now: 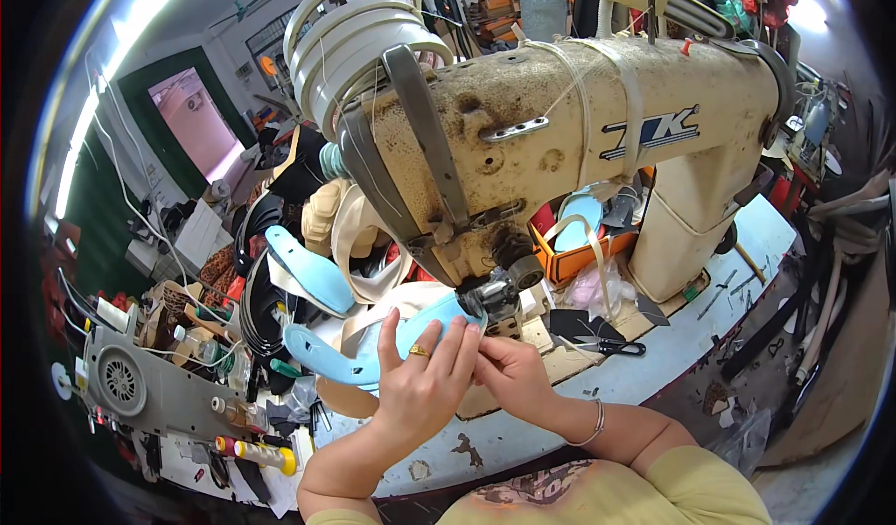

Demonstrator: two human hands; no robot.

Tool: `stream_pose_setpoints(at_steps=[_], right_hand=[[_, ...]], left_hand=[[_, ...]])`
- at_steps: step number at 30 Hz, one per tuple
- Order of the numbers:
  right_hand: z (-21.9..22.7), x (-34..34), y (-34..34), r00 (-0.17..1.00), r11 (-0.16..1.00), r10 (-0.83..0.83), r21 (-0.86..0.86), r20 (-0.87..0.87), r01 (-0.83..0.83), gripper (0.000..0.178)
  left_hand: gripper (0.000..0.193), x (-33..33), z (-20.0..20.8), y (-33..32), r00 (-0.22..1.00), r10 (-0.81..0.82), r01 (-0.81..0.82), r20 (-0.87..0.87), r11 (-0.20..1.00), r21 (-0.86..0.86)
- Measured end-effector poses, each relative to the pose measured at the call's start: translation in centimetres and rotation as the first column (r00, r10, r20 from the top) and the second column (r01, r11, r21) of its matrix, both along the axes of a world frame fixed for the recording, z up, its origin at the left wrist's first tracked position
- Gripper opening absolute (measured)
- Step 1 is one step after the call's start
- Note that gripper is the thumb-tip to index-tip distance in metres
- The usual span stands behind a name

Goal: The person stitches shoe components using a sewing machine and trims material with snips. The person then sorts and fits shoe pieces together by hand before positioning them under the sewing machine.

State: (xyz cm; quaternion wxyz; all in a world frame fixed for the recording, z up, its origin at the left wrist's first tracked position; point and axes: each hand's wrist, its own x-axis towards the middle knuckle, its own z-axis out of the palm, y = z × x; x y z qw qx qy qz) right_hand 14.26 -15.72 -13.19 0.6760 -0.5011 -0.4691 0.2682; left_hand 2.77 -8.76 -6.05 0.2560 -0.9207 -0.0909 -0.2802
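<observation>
Beneath the presser foot area (490, 299) of a large, stained cream sewing machine (448, 142) lies a light-blue shoe insole (425, 318). My left hand (425, 385), with a ring on one finger, rests on it with fingers stretched out flat. Close beside those fingers, my right hand (515, 371) has its thumb and fingertips pinched together near the insole's edge; what they pinch is hidden. Another blue insole piece (327, 355) with small slots extends to the left of my left hand. A pale strap (357, 331) loops near it.
More blue insoles (317, 278) and beige straps (359, 236) pile up left of the machine. Behind the needle stands an orange box (607, 250). Black scissors (616, 347) lie on the blue worktable (672, 357). Thread spools (266, 454) sit at the lower left.
</observation>
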Motion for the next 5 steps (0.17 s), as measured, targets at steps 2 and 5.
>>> stream_pose_setpoints(at_steps=[2,5], right_hand=[[-0.11,-0.08,-0.03,1.0,1.0,0.008,-0.007,-0.027,-0.008,0.018],[-0.09,-0.23,-0.1,0.99,0.998,0.052,-0.014,-0.132,-0.055,0.021]], left_hand=[[0.03,0.14,-0.01,-0.54,0.999,0.027,-0.027,-0.022,1.0,0.001],[0.03,0.3,0.09,-0.92,0.997,0.068,-0.068,-0.046,0.998,0.004]])
